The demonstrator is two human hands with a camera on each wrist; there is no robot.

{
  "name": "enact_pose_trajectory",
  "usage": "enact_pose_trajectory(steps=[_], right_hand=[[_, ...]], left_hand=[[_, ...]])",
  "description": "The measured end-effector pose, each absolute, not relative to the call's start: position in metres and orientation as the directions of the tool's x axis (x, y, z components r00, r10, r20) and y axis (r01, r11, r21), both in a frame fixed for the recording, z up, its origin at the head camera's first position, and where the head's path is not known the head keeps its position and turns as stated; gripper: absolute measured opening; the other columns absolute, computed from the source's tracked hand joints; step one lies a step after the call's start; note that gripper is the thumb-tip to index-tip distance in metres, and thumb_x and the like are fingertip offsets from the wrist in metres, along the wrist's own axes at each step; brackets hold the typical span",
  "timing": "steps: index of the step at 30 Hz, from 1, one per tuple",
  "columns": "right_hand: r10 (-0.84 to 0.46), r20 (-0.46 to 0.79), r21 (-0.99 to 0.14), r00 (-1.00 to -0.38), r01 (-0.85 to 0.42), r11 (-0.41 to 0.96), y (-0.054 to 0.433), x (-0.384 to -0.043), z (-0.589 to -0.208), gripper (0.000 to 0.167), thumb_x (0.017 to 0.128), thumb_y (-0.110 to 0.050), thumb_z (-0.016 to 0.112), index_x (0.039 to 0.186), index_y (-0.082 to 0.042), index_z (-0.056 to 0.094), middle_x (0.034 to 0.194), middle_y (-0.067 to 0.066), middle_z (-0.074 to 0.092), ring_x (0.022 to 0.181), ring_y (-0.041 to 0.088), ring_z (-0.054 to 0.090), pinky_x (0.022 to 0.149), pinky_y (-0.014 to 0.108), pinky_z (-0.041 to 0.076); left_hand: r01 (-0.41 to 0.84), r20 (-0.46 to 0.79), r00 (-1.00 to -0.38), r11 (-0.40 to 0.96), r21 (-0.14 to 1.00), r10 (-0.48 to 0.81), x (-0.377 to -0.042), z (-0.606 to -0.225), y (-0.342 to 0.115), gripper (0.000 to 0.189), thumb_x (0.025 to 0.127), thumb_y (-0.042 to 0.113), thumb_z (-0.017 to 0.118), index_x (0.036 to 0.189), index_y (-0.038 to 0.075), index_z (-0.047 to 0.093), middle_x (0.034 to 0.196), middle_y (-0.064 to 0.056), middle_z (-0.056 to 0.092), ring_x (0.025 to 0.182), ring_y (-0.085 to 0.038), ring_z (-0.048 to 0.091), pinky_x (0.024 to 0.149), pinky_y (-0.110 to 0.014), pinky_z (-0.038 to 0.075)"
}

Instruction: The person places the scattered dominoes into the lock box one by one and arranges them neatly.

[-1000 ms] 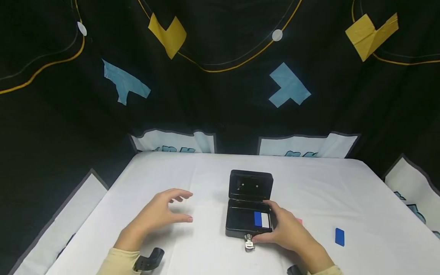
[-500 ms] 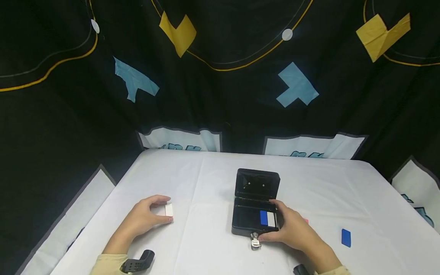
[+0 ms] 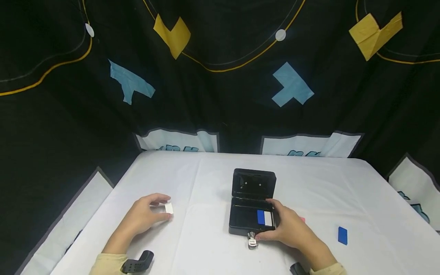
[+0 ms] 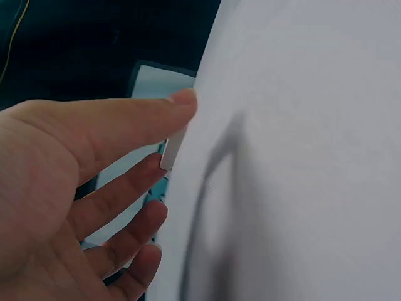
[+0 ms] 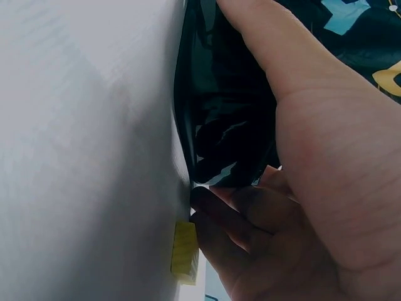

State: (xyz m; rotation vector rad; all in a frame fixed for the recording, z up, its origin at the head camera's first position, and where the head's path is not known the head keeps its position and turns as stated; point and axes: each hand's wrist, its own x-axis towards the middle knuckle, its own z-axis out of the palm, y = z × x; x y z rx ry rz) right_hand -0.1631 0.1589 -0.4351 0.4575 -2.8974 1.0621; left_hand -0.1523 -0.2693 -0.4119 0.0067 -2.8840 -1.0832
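My left hand is at the left of the table and pinches a small white block between thumb and fingertips. The left wrist view shows that white block edge-on, partly behind the thumb. My right hand grips the right side of a black cash box, thumb at the front and fingers toward the back. Its lid stands raised. Inside, at the right, a blue block lies beside a white block. A silver key set hangs at the box's front.
Right of the right hand lies another blue block. A pink piece shows partly behind that hand. In the right wrist view a yellow block lies beside the fingers. A dark printed cloth hangs behind the white table.
My left hand was empty with fingers spread, then moved left and took hold of the white block, which has since tilted slightly. The right hand has stayed on the cash box.
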Motion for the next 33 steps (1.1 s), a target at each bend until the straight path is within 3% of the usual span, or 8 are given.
enact_pose_trajectory(steps=[4, 11, 21, 33], right_hand=[[-0.265, 0.125, -0.624, -0.956, -0.283, 0.728, 0.16, -0.164, -0.436, 0.119, 0.05, -0.066, 0.092, 0.144, -0.008, 0.048, 0.13, 0.015, 0.063, 0.121, 0.035, 0.058, 0.1, 0.055, 0.046], [-0.254, 0.122, -0.627, -0.959, -0.273, 0.73, 0.159, -0.164, -0.436, 0.119, 0.049, -0.065, 0.093, 0.144, -0.009, 0.048, 0.129, 0.015, 0.063, 0.12, 0.034, 0.058, 0.101, 0.055, 0.046], [-0.244, 0.107, -0.635, -0.964, -0.255, 0.729, 0.16, -0.163, -0.435, 0.119, 0.049, -0.062, 0.094, 0.145, -0.009, 0.047, 0.131, 0.016, 0.062, 0.122, 0.035, 0.057, 0.102, 0.055, 0.045], [-0.242, 0.107, -0.625, -0.964, -0.255, 0.738, 0.158, -0.162, -0.435, 0.12, 0.048, -0.065, 0.093, 0.143, -0.008, 0.049, 0.127, 0.013, 0.064, 0.117, 0.032, 0.06, 0.098, 0.055, 0.048]], left_hand=[[0.041, 0.062, -0.998, 0.754, 0.655, 0.0, -0.157, -0.403, -0.262, 0.053, 0.076, 0.03, 0.089, 0.123, 0.015, 0.07, 0.122, -0.015, 0.066, 0.115, -0.038, 0.059, 0.082, -0.052, 0.054], [0.091, 0.088, -0.995, 0.75, 0.655, 0.044, -0.171, -0.391, -0.243, 0.044, 0.077, 0.028, 0.088, 0.117, 0.017, 0.072, 0.118, -0.009, 0.068, 0.115, -0.034, 0.059, 0.088, -0.054, 0.05], [0.278, 0.182, -0.96, 0.714, 0.642, 0.21, -0.188, -0.379, -0.184, 0.014, 0.077, 0.021, 0.088, 0.086, 0.022, 0.077, 0.111, 0.004, 0.071, 0.109, -0.024, 0.063, 0.094, -0.048, 0.051], [0.484, 0.2, -0.863, 0.643, 0.594, 0.465, -0.19, -0.396, -0.094, 0.016, 0.076, 0.026, 0.09, 0.087, 0.02, 0.08, 0.11, 0.005, 0.071, 0.11, -0.018, 0.064, 0.098, -0.041, 0.051]])
